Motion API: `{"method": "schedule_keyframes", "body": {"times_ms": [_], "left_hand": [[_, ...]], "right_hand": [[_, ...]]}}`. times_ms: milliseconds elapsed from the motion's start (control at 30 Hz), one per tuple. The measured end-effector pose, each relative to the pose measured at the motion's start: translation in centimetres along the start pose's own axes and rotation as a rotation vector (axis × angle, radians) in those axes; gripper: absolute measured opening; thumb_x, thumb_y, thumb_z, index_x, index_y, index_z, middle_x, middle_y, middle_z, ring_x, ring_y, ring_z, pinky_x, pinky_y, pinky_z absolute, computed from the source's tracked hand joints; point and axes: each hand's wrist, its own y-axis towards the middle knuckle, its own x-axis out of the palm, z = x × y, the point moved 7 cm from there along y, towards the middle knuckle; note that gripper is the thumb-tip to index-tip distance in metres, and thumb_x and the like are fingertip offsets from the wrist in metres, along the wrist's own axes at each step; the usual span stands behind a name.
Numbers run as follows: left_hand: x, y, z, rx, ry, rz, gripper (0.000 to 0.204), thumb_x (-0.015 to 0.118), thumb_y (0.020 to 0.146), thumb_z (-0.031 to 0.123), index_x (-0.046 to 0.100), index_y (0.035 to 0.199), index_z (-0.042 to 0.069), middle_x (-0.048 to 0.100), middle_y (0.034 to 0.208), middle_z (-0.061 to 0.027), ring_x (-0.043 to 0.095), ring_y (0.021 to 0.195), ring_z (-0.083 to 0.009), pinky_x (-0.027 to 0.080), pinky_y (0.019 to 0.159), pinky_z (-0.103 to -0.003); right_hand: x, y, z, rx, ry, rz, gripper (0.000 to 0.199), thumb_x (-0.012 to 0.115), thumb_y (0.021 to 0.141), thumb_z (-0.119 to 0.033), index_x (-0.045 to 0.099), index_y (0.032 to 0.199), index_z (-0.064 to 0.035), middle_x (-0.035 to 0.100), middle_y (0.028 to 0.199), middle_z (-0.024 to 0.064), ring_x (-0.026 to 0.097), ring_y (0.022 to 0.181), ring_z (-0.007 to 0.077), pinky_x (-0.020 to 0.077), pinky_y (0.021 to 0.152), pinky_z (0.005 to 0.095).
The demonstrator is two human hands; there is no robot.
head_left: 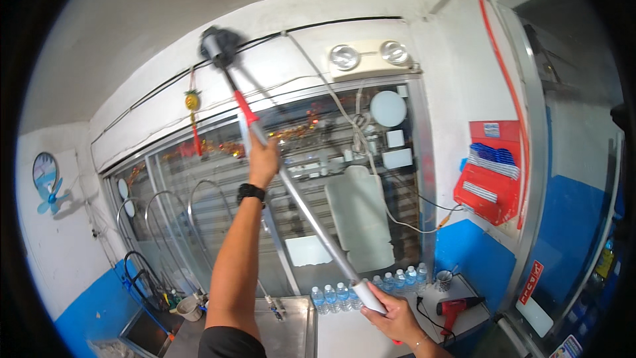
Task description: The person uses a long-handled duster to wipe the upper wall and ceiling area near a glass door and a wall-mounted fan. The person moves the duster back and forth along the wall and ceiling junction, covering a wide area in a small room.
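Both my hands grip a long-handled duster (306, 211), its silver pole slanting from the lower right to the upper left. My left hand (264, 161), arm raised, is closed around the upper pole just below a red section. Lower down, my right hand (392, 321) wraps the white grip at the pole's end. The dark, slightly blurred duster head (225, 46) is up at the white wall, over a black cable (156, 88); whether it presses on the wall I cannot tell. A yellow pineapple-shaped ornament with a red tassel (192, 101) hangs below and left of the head.
An emergency light (369, 58) and loose white cords (361, 122) are above the sliding window (358, 212). Below stand several water bottles (368, 288), a red heat gun or dryer (452, 310), a patterned cup (444, 280) and a metal sink (291, 331). A small blue fan (50, 195) is left.
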Motion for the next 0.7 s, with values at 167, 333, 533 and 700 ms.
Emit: {"method": "schedule_keyframes", "body": {"times_ms": [167,333,533,700], "left_hand": [[2.3,0.7,2.0,0.029,-0.053,0.045,0.069,0.058,0.095,0.012,0.024,0.154,-0.002,0.062,0.078,-0.0089,0.062,0.068,-0.0206,0.052,0.064,-0.036],[8.0,-0.5,5.2,0.086,-0.148,-0.012,0.076,0.057,0.096,0.016,0.016,0.157,-0.004,0.065,0.080,-0.0127,0.063,0.066,-0.0232,0.052,0.062,-0.039],[15.0,-0.2,11.0,0.153,0.051,-0.193,0.082,0.058,0.096,0.021,0.009,0.154,-0.008,0.067,0.106,-0.0384,0.069,0.095,-0.0517,0.053,0.087,-0.054],[17.0,-1.0,12.3,0.218,0.047,-0.268,0.083,0.056,0.095,0.024,0.010,0.155,-0.012,0.067,0.101,-0.0380,0.068,0.097,-0.0507,0.052,0.087,-0.052]], "right_hand": [[-4.7,0.0,-3.8,-0.111,-0.074,0.002,0.065,0.075,0.092,-0.004,0.049,0.152,-0.0060,0.072,0.104,0.0044,0.062,0.081,0.0041,0.0536,0.070,0.0229],[-7.4,-2.0,-4.0,-0.166,-0.202,0.133,0.064,0.077,0.091,-0.008,0.052,0.149,-0.0058,0.075,0.111,0.0168,0.070,0.093,0.0130,0.0565,0.080,0.0287],[-5.5,-3.7,-1.3,0.032,0.135,0.226,0.065,0.075,0.092,-0.004,0.048,0.152,-0.0041,0.072,0.098,0.0062,0.062,0.072,0.0060,0.0527,0.061,0.0243],[-4.6,-3.5,0.3,0.001,0.237,0.301,0.066,0.074,0.093,-0.002,0.046,0.153,-0.0056,0.070,0.092,0.0029,0.059,0.066,0.0044,0.0507,0.056,0.0233]]}}
